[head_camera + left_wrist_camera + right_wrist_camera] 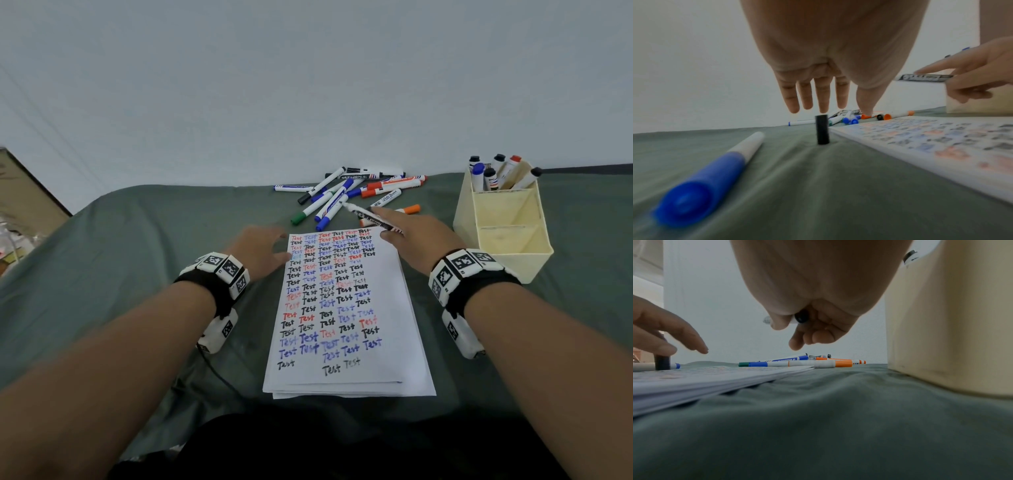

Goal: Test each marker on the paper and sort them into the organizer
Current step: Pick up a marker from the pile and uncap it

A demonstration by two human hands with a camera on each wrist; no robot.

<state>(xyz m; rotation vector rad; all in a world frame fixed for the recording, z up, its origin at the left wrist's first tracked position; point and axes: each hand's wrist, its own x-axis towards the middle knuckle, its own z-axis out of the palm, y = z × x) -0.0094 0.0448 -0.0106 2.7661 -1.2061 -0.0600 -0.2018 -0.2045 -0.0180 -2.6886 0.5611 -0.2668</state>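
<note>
My right hand point(382, 222) grips a white marker with a black label point(371, 216) over the paper's top right corner, tip pointing to the far left; its dark rear end point(801, 318) shows between the curled fingers. A black cap point(822, 129) stands upright on the cloth just left of the paper point(342, 380). My left hand point(279, 246) hovers over that cap with straight fingers point(823, 100); I cannot tell whether they touch it. Rows of the word "Test" in black, blue and red cover the paper. The cream organizer point(503, 236) stands to the right.
Several loose markers point(342, 195) lie in a pile beyond the paper by the wall. The organizer's back compartment holds several markers point(496, 171); its two nearer compartments look empty. A blue-capped marker point(705, 178) lies on the green cloth under my left wrist.
</note>
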